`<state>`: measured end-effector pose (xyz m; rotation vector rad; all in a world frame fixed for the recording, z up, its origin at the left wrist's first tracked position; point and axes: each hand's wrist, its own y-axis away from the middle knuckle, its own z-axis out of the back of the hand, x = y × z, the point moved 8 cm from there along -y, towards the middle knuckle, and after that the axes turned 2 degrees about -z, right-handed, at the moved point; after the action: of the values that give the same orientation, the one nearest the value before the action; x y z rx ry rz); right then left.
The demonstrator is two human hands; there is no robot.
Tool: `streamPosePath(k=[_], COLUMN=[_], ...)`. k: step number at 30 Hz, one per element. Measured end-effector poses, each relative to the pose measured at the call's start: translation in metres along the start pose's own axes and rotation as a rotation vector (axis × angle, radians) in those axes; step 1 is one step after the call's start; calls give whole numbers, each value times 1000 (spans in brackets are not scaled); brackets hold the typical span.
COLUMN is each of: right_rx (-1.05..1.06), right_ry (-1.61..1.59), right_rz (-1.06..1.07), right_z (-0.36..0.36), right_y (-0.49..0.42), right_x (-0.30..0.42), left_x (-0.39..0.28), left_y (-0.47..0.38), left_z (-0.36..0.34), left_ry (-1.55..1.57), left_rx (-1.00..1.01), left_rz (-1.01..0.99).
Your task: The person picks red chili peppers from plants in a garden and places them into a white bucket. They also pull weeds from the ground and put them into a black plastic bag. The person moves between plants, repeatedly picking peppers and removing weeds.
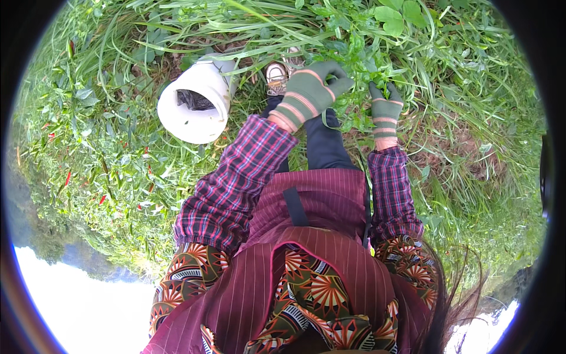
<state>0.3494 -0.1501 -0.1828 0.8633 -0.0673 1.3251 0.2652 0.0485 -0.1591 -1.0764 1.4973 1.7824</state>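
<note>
Both of my hands wear green knit gloves with pink stripes. My left hand reaches over my shoes, its fingers curled at the edge of a leafy green plant; whether it pinches anything is hidden. My right hand is at the lower right of that plant, with leaves between its fingertips; its grip is partly hidden by the foliage. A white plastic bucket lies tilted in the grass to the left of my left hand, its mouth towards me and a black plastic bag inside.
Pepper plants with red and green pods stand on the left. Long grass spreads ahead and around the bucket. Dry, brownish ground shows at the right. A shoe is planted in the grass beside the bucket.
</note>
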Motion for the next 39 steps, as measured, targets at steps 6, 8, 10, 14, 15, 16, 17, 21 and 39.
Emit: streamPosePath(k=[6, 8, 10, 14, 15, 16, 17, 21, 39], right_rx=[90, 97, 107, 213, 189, 205, 222, 270, 156], right_ry=[-77, 126, 223, -284, -389, -381, -382, -113, -257], right_rz=[308, 633, 743, 53, -167, -252, -367, -110, -351], right_z=[18, 30, 38, 41, 37, 23, 16, -12, -38], right_y=[2, 22, 39, 53, 57, 64, 73, 85, 60], right_x=[49, 65, 61, -4, -23, -34, -46, -41, -71], left_x=[52, 58, 70, 82, 84, 93, 97, 123, 91], left_y=[-2, 0, 1, 8, 8, 4, 3, 3, 9], left_z=[-54, -59, -63, -69, -70, -69, -69, -77, -78], left_ry=[-415, -419, -430, -390, -386, -367, -361, -241, 237], left_rx=[181, 182, 229, 222, 213, 231, 225, 281, 150], left_rz=[313, 304, 361, 384, 389, 389, 399, 540, 251])
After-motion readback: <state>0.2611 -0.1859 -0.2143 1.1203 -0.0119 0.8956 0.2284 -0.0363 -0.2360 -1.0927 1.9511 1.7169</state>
